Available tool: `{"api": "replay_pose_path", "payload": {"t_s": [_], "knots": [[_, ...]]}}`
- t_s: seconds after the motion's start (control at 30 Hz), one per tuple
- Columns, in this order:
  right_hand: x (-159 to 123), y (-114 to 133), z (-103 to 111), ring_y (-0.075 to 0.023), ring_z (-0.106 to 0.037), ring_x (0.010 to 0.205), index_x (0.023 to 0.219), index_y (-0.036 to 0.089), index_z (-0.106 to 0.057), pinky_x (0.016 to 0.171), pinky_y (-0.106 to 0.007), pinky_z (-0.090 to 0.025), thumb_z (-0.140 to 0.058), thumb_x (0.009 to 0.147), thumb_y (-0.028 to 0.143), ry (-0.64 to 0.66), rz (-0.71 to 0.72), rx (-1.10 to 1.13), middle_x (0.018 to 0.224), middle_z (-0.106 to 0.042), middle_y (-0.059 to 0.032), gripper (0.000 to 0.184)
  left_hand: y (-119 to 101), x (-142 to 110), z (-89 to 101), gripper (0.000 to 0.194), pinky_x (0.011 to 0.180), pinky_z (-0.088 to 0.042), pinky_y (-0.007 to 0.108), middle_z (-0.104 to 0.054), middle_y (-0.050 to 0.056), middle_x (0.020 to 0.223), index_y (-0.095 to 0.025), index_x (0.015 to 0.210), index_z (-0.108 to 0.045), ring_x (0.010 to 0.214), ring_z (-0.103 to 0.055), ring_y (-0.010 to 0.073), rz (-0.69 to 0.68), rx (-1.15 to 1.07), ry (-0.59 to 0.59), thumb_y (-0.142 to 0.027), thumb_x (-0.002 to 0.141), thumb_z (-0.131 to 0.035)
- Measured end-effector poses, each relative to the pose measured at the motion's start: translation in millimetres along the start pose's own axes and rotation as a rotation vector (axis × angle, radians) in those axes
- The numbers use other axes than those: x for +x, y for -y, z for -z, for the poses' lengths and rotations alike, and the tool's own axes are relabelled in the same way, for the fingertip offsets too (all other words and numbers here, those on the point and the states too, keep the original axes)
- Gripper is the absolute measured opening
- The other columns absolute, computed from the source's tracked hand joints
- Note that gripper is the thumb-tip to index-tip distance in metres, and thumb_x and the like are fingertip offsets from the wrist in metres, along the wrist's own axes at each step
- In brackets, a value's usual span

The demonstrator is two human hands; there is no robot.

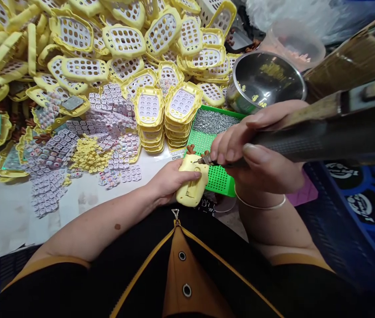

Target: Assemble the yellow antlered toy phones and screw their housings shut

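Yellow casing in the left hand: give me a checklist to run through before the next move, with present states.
1. Left hand grips the yellow casing: ok.
2. Right hand is wrapped around the dark driver: ok.
3. Driver tip is at the casing's upper part: ok.
4. Tip is seated in a screw hole: cannot tell, too small.
5. Lower corner holes hold screws: cannot tell.
6. Small metal screws lie in the green tray: ok.

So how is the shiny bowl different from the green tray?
The bowl is round and silver; the tray is green with straight sides. The bowl's wall is solid, but the tray's bottom is full of holes. The bowl holds small yellow bits, while the tray holds little metal bits. Both are open on top.
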State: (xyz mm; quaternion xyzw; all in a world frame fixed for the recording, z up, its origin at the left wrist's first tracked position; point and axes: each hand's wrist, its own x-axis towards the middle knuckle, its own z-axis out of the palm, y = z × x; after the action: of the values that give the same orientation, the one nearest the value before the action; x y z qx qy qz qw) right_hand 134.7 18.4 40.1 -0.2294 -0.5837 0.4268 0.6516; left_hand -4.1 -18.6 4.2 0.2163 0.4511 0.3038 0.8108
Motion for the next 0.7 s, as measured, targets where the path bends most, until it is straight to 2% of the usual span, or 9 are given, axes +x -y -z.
{"api": "replay_pose_path", "payload": {"t_s": [0.07,0.23,0.4,0.57,0.7], "knots": [[0,0,-1,-0.0152,-0.043,0.036,0.090,0.035,-0.055,0.034,-0.033,-0.041,-0.076,0.071,0.050,-0.008,0.002,-0.013,0.050,-0.048,0.0073,0.032,1,0,0.1,0.032,0.074,-0.049,0.034,-0.070,0.006,0.086,-0.014,0.100,-0.064,0.071,-0.065,0.0173,0.002,0.012,-0.003,-0.012,0.069,-0.073],[-5,4,-4,-0.0144,-0.047,0.040,0.081,0.032,-0.062,0.039,-0.034,-0.044,-0.077,0.072,0.037,-0.007,-0.022,0.067,0.051,-0.049,0.0055,0.018,4,2,0.6,0.025,0.072,-0.048,0.033,-0.068,0.004,0.080,-0.013,0.092,-0.063,0.068,-0.063,0.0159,0.019,-0.011,0.018,-0.009,0.068,-0.071],[-8,4,-1,-0.0168,-0.053,0.047,0.092,0.030,-0.066,0.046,-0.035,-0.046,-0.074,0.077,0.030,0.076,-0.063,0.082,0.056,-0.054,0.0038,0.017,7,4,3.0,0.024,0.070,-0.048,0.033,-0.066,0.003,0.076,-0.015,0.089,-0.061,0.064,-0.061,0.0157,0.034,-0.011,0.026,-0.008,0.067,-0.069],[-4,-1,0,-0.0167,-0.054,0.044,0.090,0.029,-0.068,0.042,-0.035,-0.046,-0.074,0.075,0.026,0.157,-0.064,0.147,0.054,-0.057,0.0037,0.016,7,5,4.4,0.023,0.068,-0.047,0.032,-0.066,0.003,0.076,-0.015,0.087,-0.062,0.064,-0.061,0.0161,0.044,-0.008,0.060,-0.009,0.066,-0.069],[-1,-6,0,-0.0143,-0.053,0.039,0.092,0.026,-0.071,0.035,-0.032,-0.044,-0.072,0.074,0.019,0.229,-0.011,0.215,0.054,-0.057,0.0046,0.019,5,6,5.7,0.020,0.067,-0.047,0.032,-0.065,0.002,0.071,-0.014,0.082,-0.063,0.062,-0.061,0.0158,0.067,0.002,0.072,-0.008,0.064,-0.069]]}}
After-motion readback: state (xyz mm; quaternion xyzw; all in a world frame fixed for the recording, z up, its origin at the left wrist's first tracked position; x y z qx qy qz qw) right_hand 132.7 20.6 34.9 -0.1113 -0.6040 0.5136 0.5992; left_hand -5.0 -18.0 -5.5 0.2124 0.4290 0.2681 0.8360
